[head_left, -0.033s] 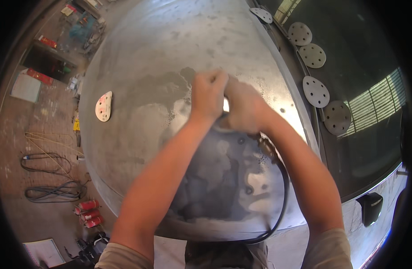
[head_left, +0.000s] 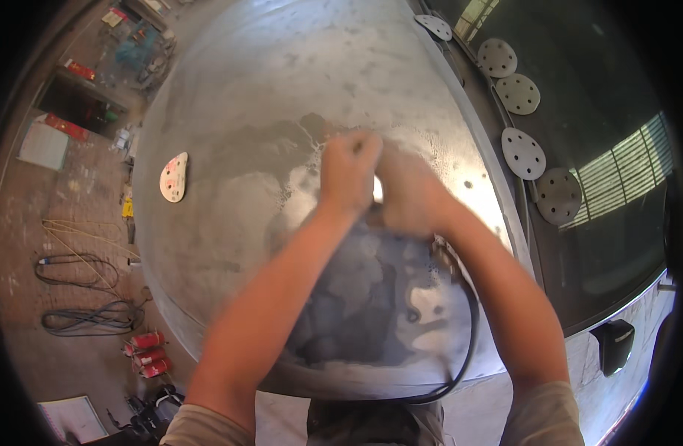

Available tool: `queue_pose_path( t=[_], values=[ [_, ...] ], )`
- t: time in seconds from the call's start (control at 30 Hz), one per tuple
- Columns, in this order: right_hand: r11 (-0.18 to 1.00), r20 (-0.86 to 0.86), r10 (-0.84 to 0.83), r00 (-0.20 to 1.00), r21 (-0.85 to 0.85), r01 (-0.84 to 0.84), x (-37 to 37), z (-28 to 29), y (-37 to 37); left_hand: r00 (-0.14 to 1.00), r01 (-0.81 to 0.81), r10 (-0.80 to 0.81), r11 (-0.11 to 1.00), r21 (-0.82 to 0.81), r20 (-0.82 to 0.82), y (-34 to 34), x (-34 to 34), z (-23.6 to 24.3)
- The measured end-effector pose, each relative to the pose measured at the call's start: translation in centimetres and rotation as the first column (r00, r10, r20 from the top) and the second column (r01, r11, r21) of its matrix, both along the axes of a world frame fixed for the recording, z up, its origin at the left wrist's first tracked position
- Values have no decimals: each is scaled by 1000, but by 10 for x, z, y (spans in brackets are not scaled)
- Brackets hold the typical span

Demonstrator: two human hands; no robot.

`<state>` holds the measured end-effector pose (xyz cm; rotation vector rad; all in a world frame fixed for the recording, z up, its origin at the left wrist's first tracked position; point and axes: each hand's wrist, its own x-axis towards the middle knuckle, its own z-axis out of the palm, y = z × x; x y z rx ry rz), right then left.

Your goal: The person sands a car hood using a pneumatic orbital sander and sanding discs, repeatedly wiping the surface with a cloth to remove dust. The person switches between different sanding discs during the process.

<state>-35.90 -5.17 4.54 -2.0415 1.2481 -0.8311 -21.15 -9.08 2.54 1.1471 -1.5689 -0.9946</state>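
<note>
My left hand [head_left: 347, 169] and my right hand [head_left: 412, 189] are together over the middle of a bare grey car hood [head_left: 230, 223]. Both are closed around an air sander [head_left: 374, 216], mostly hidden beneath them; only a dark bit shows between the wrists. My right hand is smeared by motion. A metal hose fitting [head_left: 447, 259] comes out by my right wrist. From it a black hose [head_left: 472, 327] curves down to the hood's near edge. Dark smooth patches [head_left: 349, 297] cover the hood just below my hands.
One perforated sanding disc [head_left: 173, 177] lies on the hood's left. Several more, such as a white disc [head_left: 524, 154], rest along the windshield [head_left: 609, 253]. Coiled cables [head_left: 92, 317] and red cylinders [head_left: 148, 354] are on the floor at left. A black side mirror [head_left: 615, 347] juts out at right.
Both hands have shifted slightly toward me with the sander, and the hose fitting has moved along with them. The discs and the hood look the same.
</note>
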Motion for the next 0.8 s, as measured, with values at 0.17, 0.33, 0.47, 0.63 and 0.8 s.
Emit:
queue_pose_path(
  t=[0.17, 0.33, 0.47, 0.63, 0.8],
  values=[
    [955, -152, 189, 970, 260, -145, -6, 7, 93, 1000, 11, -14, 995, 104, 27, 109, 0, -6],
    [1000, -44, -23, 999, 2, 23, -18, -5, 16, 993, 68, -64, 997, 38, -102, 8, -18, -10],
    [1000, 19, -30, 999, -4, 30, -7, 0, -47, 994, 52, -63, 991, -125, -85, -67, -7, -21],
    [996, 0, 26, 1000, -84, -26, 1, -12, 34, 998, 55, -55, 998, 3, -41, 30, 10, -26],
    [997, 16, 80, 997, -11, -80, 7, -13, 21, 985, 19, -3, 995, 94, -171, 31, 11, -9]
  ],
)
